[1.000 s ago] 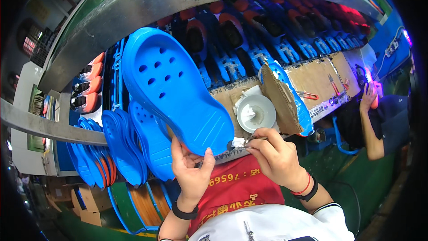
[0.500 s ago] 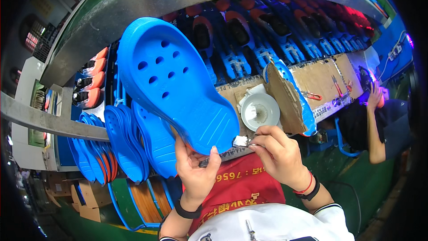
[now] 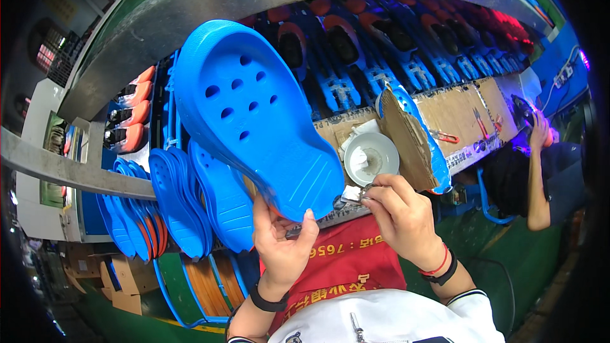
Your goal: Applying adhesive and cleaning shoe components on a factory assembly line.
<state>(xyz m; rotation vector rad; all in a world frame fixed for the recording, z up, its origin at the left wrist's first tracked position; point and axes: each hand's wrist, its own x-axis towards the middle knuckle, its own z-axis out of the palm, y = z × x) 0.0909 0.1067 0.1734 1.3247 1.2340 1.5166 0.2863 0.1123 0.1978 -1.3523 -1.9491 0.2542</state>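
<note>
In my left hand [image 3: 283, 244] is the heel end of a big blue shoe sole [image 3: 264, 114], tilted up, with several round holes through its front part and ridges at the heel. My thumb lies at the sole's edge and the fingers are behind it. My right hand [image 3: 401, 216] pinches a small dark-handled tool with a white, cloth-like tip [image 3: 351, 194], close beside the heel edge; I cannot tell whether they touch. Just beyond that hand stands a white bowl [image 3: 393, 165] with a pale residue in it.
More blue soles [image 3: 222, 203] lean in a row at the left. An upright cardboard piece [image 3: 406, 136] stands beside the bowl. A red-handled cutter [image 3: 445, 136] lies on the cardboard-covered bench [image 3: 454, 105]. Orange shoes on a rack [image 3: 346, 82] fill the back. Another person's arm [image 3: 537, 184] is at right.
The sole has shifted slightly to the right in my left hand. My right hand, with the white-tipped tool, has moved a little right and up. The other person's hand has lowered slightly.
</note>
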